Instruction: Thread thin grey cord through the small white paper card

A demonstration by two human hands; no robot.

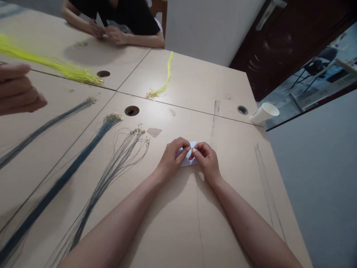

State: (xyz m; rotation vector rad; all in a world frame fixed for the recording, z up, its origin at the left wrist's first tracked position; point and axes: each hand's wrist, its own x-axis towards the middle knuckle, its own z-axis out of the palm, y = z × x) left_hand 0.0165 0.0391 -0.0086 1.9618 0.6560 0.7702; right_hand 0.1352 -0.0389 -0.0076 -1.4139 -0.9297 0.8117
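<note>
My left hand [174, 156] and my right hand [206, 160] meet above a small white paper [189, 162] on the table. Both are closed in a pinch, fingertips almost touching around a tiny thing too small to name. A thin grey cord [199, 216] runs from beneath my right hand down toward the table's near edge; its upper end is hidden by the fingers. To the left lies a loose bundle of grey cords [104, 182] with gold-coloured ends.
Left are a thick dark cord bundle [69, 167] and another grey bundle [47, 128]. Yellow cords [61, 69], a clear ruler [215, 119] and a white cup [264, 112] lie farther off. A co-worker's hands [115, 35] are across; another person's hand [19, 89] is left.
</note>
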